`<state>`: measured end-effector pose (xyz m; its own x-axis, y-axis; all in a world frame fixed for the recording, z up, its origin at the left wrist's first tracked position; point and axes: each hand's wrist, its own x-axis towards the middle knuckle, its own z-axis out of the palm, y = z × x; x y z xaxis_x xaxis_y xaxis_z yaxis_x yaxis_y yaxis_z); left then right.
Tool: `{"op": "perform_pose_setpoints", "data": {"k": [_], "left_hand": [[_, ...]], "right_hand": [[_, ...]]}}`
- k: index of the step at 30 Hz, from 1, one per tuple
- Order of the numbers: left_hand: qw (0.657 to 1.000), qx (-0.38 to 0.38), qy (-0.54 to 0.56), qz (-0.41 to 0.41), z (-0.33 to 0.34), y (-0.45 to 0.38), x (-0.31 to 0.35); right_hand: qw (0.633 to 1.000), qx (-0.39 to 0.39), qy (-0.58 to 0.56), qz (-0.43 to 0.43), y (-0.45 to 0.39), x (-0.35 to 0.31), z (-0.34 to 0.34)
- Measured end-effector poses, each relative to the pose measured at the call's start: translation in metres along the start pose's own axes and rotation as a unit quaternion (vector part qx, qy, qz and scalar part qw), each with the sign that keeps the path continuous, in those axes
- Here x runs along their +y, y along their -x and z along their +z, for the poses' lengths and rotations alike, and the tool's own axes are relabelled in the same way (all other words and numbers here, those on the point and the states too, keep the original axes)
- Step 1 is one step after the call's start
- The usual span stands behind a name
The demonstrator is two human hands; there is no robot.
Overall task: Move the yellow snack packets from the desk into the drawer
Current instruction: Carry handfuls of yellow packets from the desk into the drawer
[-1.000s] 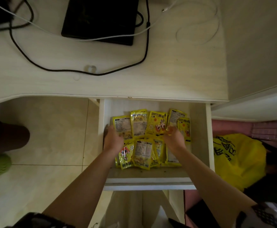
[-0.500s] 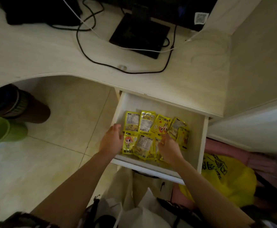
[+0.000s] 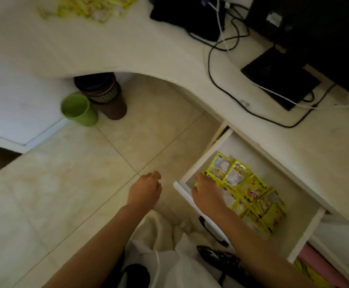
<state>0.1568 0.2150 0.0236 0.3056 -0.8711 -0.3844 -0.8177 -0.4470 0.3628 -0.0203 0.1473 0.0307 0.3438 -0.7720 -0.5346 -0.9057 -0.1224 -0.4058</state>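
Note:
The white drawer (image 3: pixel 192 172) under the desk stands pulled out at the lower right. Several yellow snack packets (image 3: pixel 250 188) lie in it in rows. My right hand (image 3: pixel 205 189) rests flat on the packets at the drawer's near left corner, fingers relaxed. My left hand (image 3: pixel 145 190) hangs over the floor tiles left of the drawer, fingers loosely curled, holding nothing. A blurred pile of more yellow packets (image 3: pixel 90 7) lies on the desk (image 3: pixel 128 48) at the top left.
A black monitor base (image 3: pixel 281 77) and black and white cables (image 3: pixel 227 86) sit on the desk's right part. A green cup (image 3: pixel 78 110) and a brown bin (image 3: pixel 105 94) stand on the floor under the desk. White cloth lies by my lap.
My view has swung left, bringing the desk's packet pile into sight. My left hand has come out of the drawer to over the floor. My right hand stays on the packets.

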Motion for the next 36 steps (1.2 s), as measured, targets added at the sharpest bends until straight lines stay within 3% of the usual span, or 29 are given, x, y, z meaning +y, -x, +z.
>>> {"op": "perform_pose_setpoints", "data": {"k": [8,20,36], "left_hand": [[0.992,0.070,0.050,-0.095,-0.051,0.005,-0.093],[0.987,0.113,0.041,-0.104,-0.153,-0.044,-0.229],[0.983,0.143,0.024,-0.111,-0.256,-0.204,-0.257]], "right_hand": [[0.995,-0.020,0.072,-0.069,-0.047,-0.105,0.024],[0.990,-0.003,0.079,-0.113,-0.110,-0.261,0.044],[0.974,0.059,0.102,-0.193,-0.255,-0.382,-0.035]]}}
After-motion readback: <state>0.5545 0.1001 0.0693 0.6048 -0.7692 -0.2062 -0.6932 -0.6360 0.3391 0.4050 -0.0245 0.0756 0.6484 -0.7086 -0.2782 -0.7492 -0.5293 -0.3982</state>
